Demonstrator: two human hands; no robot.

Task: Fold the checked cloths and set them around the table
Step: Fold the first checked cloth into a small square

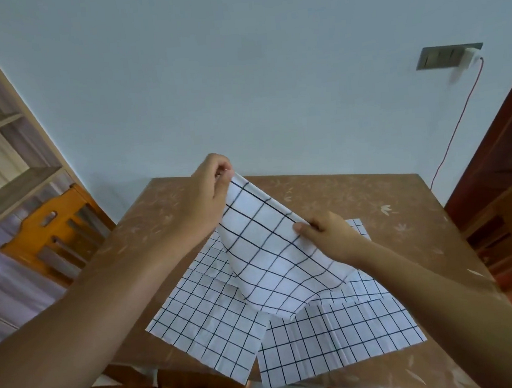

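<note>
- Cloths are lying nearest the camera: a left flat cloth (207, 329) and a right flat cloth (342, 337) are resting spread out side by side on the counter (401, 188), both not yet folded.
- Just above them, the held cloth (284, 259) is hanging in the air, with its lower edge sagging over the flat pair. Whether it is touching them is unclear.
- The right grip (328, 237) is pinching the held cloth's upper edge between thumb and fingers.
- Farther off and higher, the left grip (209, 194) is pinching the upper corner.
- The step in hand is probably a first fold. It is calling for a taut top edge, for corners brought together along the printed grid lines, and for enough lift that the hem is not dragging the flat cloths askew.
- Beyond the grips, bare counter is offering a laying place.
</note>
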